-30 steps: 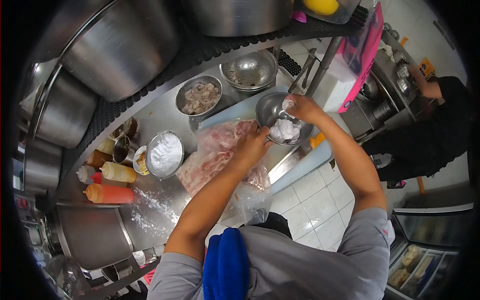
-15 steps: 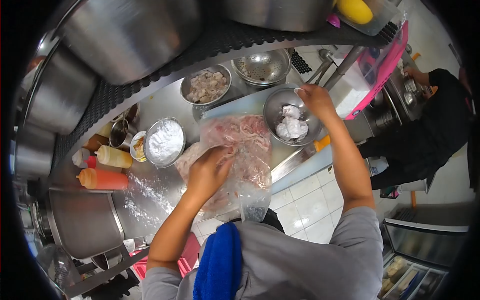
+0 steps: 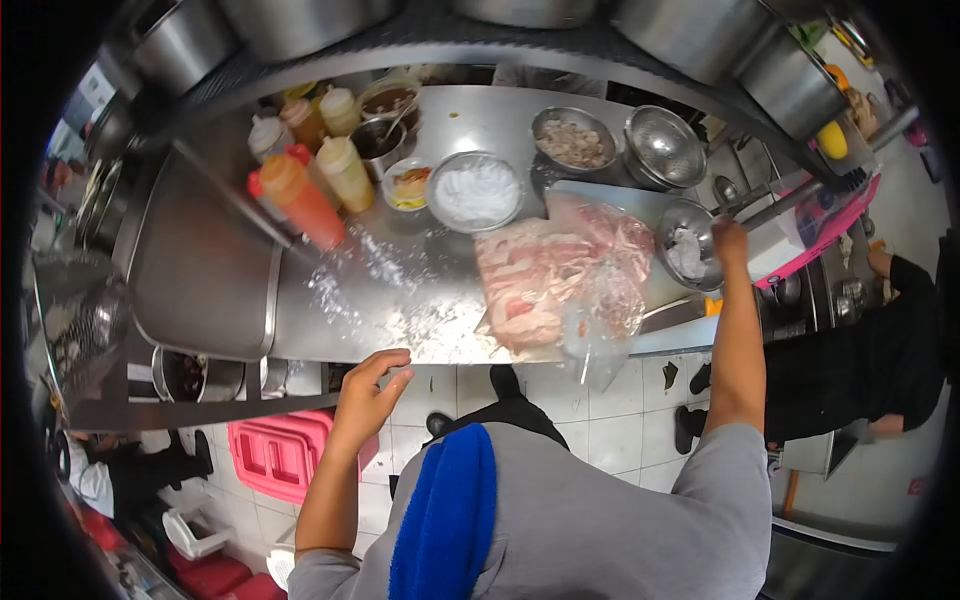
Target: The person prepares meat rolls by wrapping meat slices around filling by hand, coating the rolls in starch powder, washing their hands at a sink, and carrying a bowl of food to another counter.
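Observation:
My left hand [image 3: 372, 392] hovers at the front edge of the steel table, fingers loosely bent and apart, with nothing in it. My right hand [image 3: 732, 240], a little blurred, grips the right rim of a metal bowl [image 3: 706, 282]. White powder-coated pieces [image 3: 686, 252] lie inside that bowl. Left of it, a clear plastic bag [image 3: 605, 325] spreads over pale pink raw meat [image 3: 525, 275]; its loose end hangs past the table edge. Behind the meat stands a bowl of white powder [image 3: 478, 192].
Squeeze bottles [image 3: 300, 200] stand at the left, near a small cup [image 3: 408, 185]. A bowl of meat chunks [image 3: 574, 138] and a colander [image 3: 665, 148] are at the back. Overhead runs a shelf [image 3: 430, 48] with pots. A person in black [image 3: 850, 340] stands at right.
My left hand has come off the bagged meat, back to the table's front edge. My right hand stays at the bowl's rim. The whole view has shifted, showing more of the table's left side.

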`<state>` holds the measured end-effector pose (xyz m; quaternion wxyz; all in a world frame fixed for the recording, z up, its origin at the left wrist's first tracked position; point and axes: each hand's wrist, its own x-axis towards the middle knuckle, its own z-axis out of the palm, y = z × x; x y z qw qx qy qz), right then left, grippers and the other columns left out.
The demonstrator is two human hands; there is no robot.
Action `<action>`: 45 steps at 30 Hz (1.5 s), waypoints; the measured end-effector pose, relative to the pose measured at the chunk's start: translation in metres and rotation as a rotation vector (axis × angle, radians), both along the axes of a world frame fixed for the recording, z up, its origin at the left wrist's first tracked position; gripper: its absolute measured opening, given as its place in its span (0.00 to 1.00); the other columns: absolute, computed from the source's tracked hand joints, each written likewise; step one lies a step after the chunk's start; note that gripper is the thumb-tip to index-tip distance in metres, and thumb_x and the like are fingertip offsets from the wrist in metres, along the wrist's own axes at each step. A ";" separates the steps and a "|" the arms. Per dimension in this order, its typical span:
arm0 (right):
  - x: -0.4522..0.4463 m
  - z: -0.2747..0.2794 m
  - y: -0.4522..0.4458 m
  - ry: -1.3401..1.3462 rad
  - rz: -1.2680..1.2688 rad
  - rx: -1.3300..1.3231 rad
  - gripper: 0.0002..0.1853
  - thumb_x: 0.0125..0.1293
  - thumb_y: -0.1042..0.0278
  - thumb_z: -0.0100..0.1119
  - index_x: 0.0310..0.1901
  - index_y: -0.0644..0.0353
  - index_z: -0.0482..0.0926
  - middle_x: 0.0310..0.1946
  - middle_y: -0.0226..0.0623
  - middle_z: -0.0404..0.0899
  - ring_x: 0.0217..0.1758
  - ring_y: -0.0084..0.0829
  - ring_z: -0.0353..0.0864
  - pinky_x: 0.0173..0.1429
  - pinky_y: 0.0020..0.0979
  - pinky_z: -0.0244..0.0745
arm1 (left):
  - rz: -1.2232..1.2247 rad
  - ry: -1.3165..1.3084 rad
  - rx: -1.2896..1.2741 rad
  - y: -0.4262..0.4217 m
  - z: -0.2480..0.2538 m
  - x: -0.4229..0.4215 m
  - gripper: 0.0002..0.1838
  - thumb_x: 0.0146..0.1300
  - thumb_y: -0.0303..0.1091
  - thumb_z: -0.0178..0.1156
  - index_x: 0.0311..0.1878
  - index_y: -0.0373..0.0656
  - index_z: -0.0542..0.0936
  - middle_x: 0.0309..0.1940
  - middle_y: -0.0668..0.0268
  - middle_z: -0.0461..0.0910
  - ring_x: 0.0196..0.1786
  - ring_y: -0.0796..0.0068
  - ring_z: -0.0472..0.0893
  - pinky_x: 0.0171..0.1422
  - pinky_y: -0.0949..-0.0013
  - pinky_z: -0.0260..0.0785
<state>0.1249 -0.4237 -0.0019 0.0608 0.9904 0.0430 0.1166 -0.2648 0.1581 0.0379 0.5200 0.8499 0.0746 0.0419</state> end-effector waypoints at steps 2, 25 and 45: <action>-0.029 0.044 0.038 -0.145 -0.105 0.245 0.14 0.60 0.60 0.53 0.42 0.59 0.82 0.37 0.52 0.82 0.43 0.53 0.81 0.48 0.51 0.75 | 0.026 0.021 -0.036 0.005 -0.002 -0.016 0.11 0.59 0.28 0.64 0.45 0.38 0.81 0.47 0.58 0.83 0.49 0.65 0.82 0.50 0.69 0.73; -0.080 0.008 0.252 0.658 0.608 0.369 0.29 0.54 0.56 0.65 0.56 0.60 0.73 0.56 0.51 0.73 0.63 0.50 0.69 0.64 0.43 0.66 | -0.137 -0.198 0.051 -0.077 0.027 0.074 0.12 0.61 0.32 0.63 0.46 0.37 0.81 0.46 0.57 0.82 0.48 0.67 0.82 0.51 0.67 0.73; -0.053 0.059 0.268 0.987 0.812 0.857 0.20 0.58 0.68 0.62 0.51 0.65 0.73 0.37 0.32 0.77 0.38 0.20 0.75 0.40 0.26 0.73 | -0.430 0.066 -0.572 -0.120 -0.006 0.245 0.30 0.59 0.37 0.67 0.62 0.35 0.70 0.50 0.64 0.78 0.53 0.73 0.76 0.58 0.72 0.68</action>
